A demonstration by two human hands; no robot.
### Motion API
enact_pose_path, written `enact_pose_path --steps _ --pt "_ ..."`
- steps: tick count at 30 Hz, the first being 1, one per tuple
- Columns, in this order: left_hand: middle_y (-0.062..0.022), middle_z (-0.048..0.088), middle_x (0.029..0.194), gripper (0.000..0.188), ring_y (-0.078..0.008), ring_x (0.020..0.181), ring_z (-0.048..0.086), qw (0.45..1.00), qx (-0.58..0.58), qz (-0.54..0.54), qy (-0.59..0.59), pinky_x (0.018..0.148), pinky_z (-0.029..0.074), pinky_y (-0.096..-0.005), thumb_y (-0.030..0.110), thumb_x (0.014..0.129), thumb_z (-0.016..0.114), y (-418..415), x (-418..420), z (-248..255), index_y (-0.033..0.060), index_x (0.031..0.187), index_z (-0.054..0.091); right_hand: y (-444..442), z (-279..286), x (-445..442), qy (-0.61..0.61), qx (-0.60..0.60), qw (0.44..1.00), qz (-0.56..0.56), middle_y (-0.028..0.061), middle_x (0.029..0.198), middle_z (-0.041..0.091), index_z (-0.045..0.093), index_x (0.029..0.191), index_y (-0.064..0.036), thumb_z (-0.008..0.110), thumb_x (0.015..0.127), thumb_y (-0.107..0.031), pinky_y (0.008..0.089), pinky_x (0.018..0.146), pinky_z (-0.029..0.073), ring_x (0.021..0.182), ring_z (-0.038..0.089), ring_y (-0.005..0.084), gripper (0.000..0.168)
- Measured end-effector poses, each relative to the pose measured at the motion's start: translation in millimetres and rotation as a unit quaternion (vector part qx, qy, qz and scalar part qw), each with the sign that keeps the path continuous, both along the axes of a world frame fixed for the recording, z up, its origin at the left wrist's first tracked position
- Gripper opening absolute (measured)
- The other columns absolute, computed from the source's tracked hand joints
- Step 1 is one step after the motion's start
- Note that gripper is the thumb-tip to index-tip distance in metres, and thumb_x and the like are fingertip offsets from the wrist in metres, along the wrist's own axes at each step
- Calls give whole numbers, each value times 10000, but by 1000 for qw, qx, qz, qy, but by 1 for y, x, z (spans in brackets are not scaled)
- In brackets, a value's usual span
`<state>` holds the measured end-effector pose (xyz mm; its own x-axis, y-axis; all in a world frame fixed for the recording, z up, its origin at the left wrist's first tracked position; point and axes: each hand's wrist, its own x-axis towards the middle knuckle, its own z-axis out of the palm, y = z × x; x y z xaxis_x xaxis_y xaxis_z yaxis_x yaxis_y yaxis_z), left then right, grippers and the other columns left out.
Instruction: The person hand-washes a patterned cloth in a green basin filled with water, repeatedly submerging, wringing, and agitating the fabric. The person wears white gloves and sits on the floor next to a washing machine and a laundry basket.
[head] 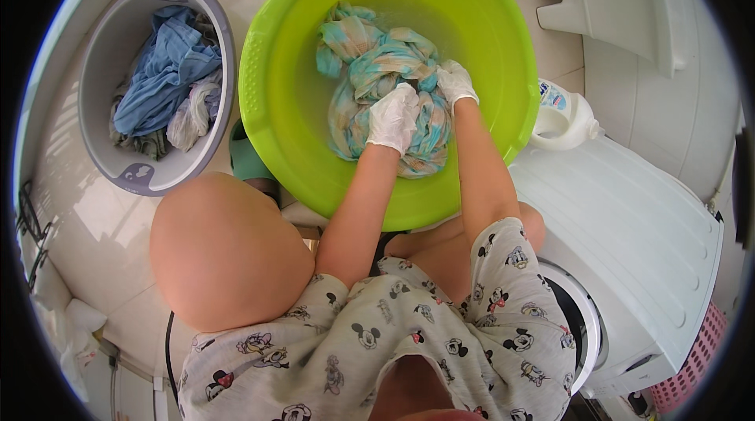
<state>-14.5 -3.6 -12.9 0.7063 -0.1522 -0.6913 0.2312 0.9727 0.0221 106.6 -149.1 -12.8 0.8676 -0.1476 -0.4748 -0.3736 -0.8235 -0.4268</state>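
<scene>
A wet, twisted cloth [401,61] in turquoise, beige and white lies bunched in a large lime-green plastic basin [495,38]. Cloudy water surrounds part of the cloth. My left hand [394,117], in a thin white disposable glove, grips the near middle of the cloth with curled fingers. Gloved the same way, my right hand [456,82] clutches the cloth's right side, a little farther from me. A dark gap in the folds shows between the two hands. My fingertips are partly hidden in the fabric.
Left of the basin, a grey-and-white tub [97,91] holds blue clothing [171,67] and other garments. A white detergent bottle [569,117] lies at the basin's right, by a white front-loading washing machine [625,226]. A green slipper [245,155] shows under the basin's left edge. A pink perforated basket [693,356] stands lower right.
</scene>
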Motion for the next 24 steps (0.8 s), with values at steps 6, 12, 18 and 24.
enact_pose_path --steps 6,12,18,24 --pt "-145 641 1131 317 -279 1029 627 990 -102 67 -72 909 520 -421 227 964 627 27 14 43 15 1198 596 68 143 -83 -174 152 956 182 157 1093 674 632 1152 29 693 870 -202 337 917 494 1017 641 227 369" --pt "-69 677 1001 235 -214 878 658 985 -78 -33 -149 741 553 -401 253 1013 530 19 -2 46 57 1074 645 84 146 -89 -145 30 978 145 140 990 673 625 963 -7 664 931 -343 373 859 498 904 646 303 340" --pt "-217 677 1025 319 -343 922 674 520 684 -433 -274 755 520 -439 283 977 508 12 3 55 54 1148 648 16 108 -56 -31 57 993 97 181 1198 652 572 1215 17 567 982 -463 368 960 466 1098 608 297 534" --pt "-259 646 1191 441 -421 1074 634 764 504 -325 -238 895 509 -466 346 885 592 -20 -23 66 34 1194 627 45 103 -39 213 13 971 109 182 1215 639 531 1326 37 783 762 -267 331 969 474 1131 600 240 689"
